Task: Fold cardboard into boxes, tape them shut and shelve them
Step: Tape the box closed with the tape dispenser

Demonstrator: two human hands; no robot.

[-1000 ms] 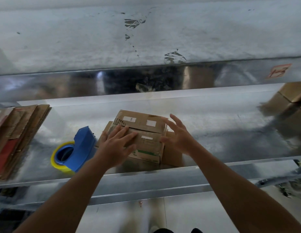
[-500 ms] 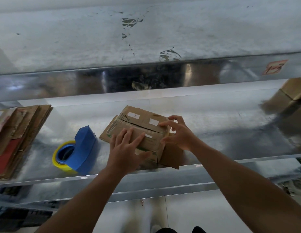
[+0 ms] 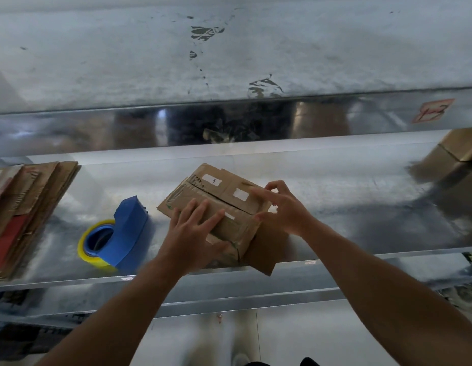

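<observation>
Pressing flat: left fingers [image 3: 203, 215] lie straight and spread on the near top flap of the box [image 3: 219, 190], thumb down by the near corner. The left hand [image 3: 195, 233] bears on the box without gripping. Right fingers [image 3: 258, 192] are curled, index on top and thumb at the side, pinching the box's 3 o'clock end. The right hand [image 3: 285, 210] holds it there.

Against a second ago: the right hand was open and flat, and now it is curled on that end. The box has turned, its 3 o'clock end nearer the person, and has come toward the front lip.

Edges: a loose side flap [image 3: 266, 249] hangs past the shelf [image 3: 348, 204] lip at 5 o'clock. A blue tape dispenser [image 3: 126, 231] with a yellow roll sits at 9 o'clock, near but apart. Flat cardboard [image 3: 29, 202] is stacked farther out at 9 o'clock. A second box [image 3: 462, 149] sits at 2 o'clock, well apart. Open metal runs from 12 to 3 o'clock.

Surface: shiny sheet metal. The upper shelf [image 3: 229, 62] is dull and scuffed, with a red-marked label [image 3: 433, 110] on its front edge. A pale floor [image 3: 203, 336] shows below.
</observation>
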